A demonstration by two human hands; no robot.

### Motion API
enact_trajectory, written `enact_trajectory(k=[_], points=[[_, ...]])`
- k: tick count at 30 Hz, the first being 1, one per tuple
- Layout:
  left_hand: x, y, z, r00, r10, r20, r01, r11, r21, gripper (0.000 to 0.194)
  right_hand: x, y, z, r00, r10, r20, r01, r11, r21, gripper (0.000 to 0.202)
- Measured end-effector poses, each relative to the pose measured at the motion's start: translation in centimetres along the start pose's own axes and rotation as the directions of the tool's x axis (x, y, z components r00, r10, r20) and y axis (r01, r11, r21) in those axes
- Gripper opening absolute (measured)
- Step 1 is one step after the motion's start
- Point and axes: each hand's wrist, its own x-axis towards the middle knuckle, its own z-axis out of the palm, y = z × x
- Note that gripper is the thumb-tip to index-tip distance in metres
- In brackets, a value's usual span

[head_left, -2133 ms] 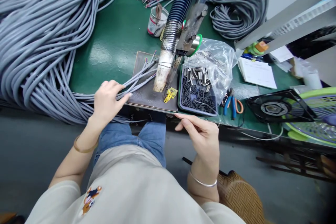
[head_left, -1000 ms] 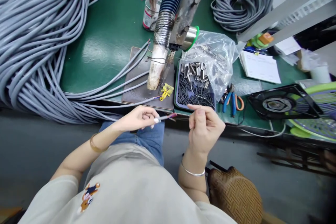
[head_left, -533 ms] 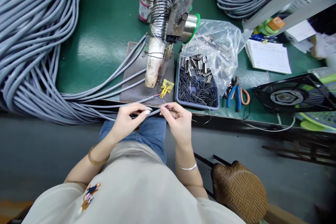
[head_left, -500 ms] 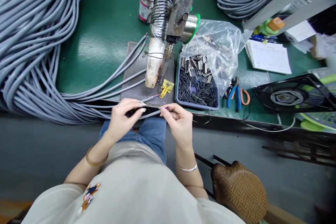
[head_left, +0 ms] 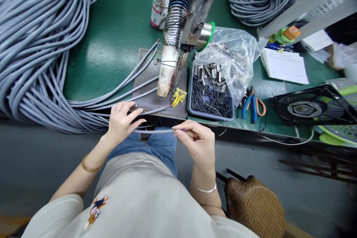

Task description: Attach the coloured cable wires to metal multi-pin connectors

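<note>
My right hand (head_left: 195,139) pinches the end of a grey cable (head_left: 158,131), where thin coloured wires come out between thumb and forefinger. My left hand (head_left: 122,121) is over the grey cables at the table's front edge, fingers apart, with the cable passing beneath it. Just beyond my hands, another grey cable with bared wires reaches a yellow clip (head_left: 177,98) on a dark board (head_left: 142,98). Above the board hang a soldering iron (head_left: 178,72) and a hose with a white, stained nozzle (head_left: 166,72).
A large pile of grey cables (head_left: 36,44) fills the left. Right of the board are a blue tray (head_left: 210,116) of black sleeves and metal connectors, a plastic bag (head_left: 240,52), pliers (head_left: 253,106) and a black fan (head_left: 306,108). A stool (head_left: 255,204) stands at lower right.
My left hand has moved left and its fingers have spread. My right hand has shifted right and toward my body with the cable end, so more cable shows between the hands.
</note>
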Motion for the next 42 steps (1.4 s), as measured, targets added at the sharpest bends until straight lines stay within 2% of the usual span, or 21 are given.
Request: enact_trajectory(k=[2,5,9,13,15,17,21,25,27,28,29,30,32,34,36,38,40,42], points=[[-0.2,-0.2,0.1,1.0,0.01,-0.028,-0.011,1.0,-0.012,0.015,0.0,0.1,-0.1,1.0,-0.003,0.002,0.003,1.0,0.0,0.013],[0.4,-0.5,-0.3,0.998,0.011,-0.063,-0.013,1.0,-0.02,0.021,0.0,0.0,-0.2,1.0,-0.021,0.004,0.021,1.0,0.002,0.01],[3.6,-1.5,-0.7,0.999,-0.027,-0.033,0.03,0.994,0.109,0.024,-0.3,-0.4,-0.4,0.998,-0.059,0.014,0.058,0.998,0.021,0.006],[7.8,-3.4,-0.1,0.986,-0.167,0.004,0.16,0.955,0.248,0.025,-0.6,-0.9,-0.5,0.993,-0.111,0.035,0.11,0.993,0.042,0.004],[8.8,-4.1,0.3,0.974,-0.227,0.009,0.218,0.943,0.253,0.024,-0.7,-1.1,-0.6,0.991,-0.131,0.033,0.129,0.99,0.051,0.005],[8.7,-4.4,0.4,0.972,-0.236,-0.012,0.234,0.953,0.194,0.023,-0.5,-1.3,-0.5,0.991,-0.13,0.029,0.127,0.989,0.073,0.007],[6.6,-3.3,0.4,0.966,-0.205,-0.159,0.212,0.977,0.026,0.024,0.5,-1.5,-0.1,0.996,-0.069,0.055,0.062,0.99,0.129,0.012],[5.1,-0.3,-0.5,0.921,-0.184,-0.342,0.134,0.977,-0.166,0.019,2.0,-0.8,0.3,0.995,0.018,0.093,-0.039,0.973,0.228,0.022],[4.9,1.8,-1.3,0.937,-0.161,-0.31,0.051,0.94,-0.337,0.013,2.6,-0.4,0.4,0.991,0.035,0.131,-0.07,0.959,0.274,0.027],[4.9,2.8,-1.7,0.973,-0.123,-0.195,0.016,0.88,-0.474,0.013,2.8,-0.3,0.5,0.989,0.04,0.145,-0.079,0.958,0.276,0.029],[4.9,3.7,-2.1,0.997,-0.068,-0.044,0.026,0.783,-0.622,0.015,2.9,-0.2,0.5,0.987,0.043,0.153,-0.083,0.961,0.263,0.031],[5.0,4.6,-2.3,0.99,-0.014,0.143,0.115,0.667,-0.736,0.018,3.1,-0.1,0.5,0.987,0.047,0.155,-0.084,0.967,0.24,0.033],[5.2,5.7,-2.4,0.912,0.033,0.409,0.357,0.43,-0.829,0.025,3.2,0.0,0.6,0.99,0.051,0.135,-0.076,0.979,0.187,0.035],[5.3,6.2,-1.9,0.821,0.041,0.569,0.547,0.228,-0.806,0.031,3.3,0.1,0.7,0.995,0.044,0.093,-0.058,0.987,0.147,0.033],[5.2,6.3,-1.1,0.757,0.031,0.653,0.65,0.059,-0.757,0.035,3.2,0.4,0.9,1.0,0.022,0.003,-0.022,0.994,0.109,0.027],[5.0,6.3,-0.3,0.725,-0.022,0.688,0.685,-0.078,-0.724,0.036,2.9,0.7,1.0,0.986,-0.027,-0.164,0.036,0.998,0.048,0.022],[4.6,6.5,0.5,0.717,-0.135,0.684,0.665,-0.163,-0.729,0.036,2.4,1.0,1.0,0.935,-0.092,-0.341,0.088,0.996,-0.028,0.02],[4.2,6.9,0.9,0.721,-0.263,0.641,0.617,-0.179,-0.767,0.035,2.0,1.2,1.1,0.905,-0.118,-0.409,0.096,0.993,-0.074,0.019]])
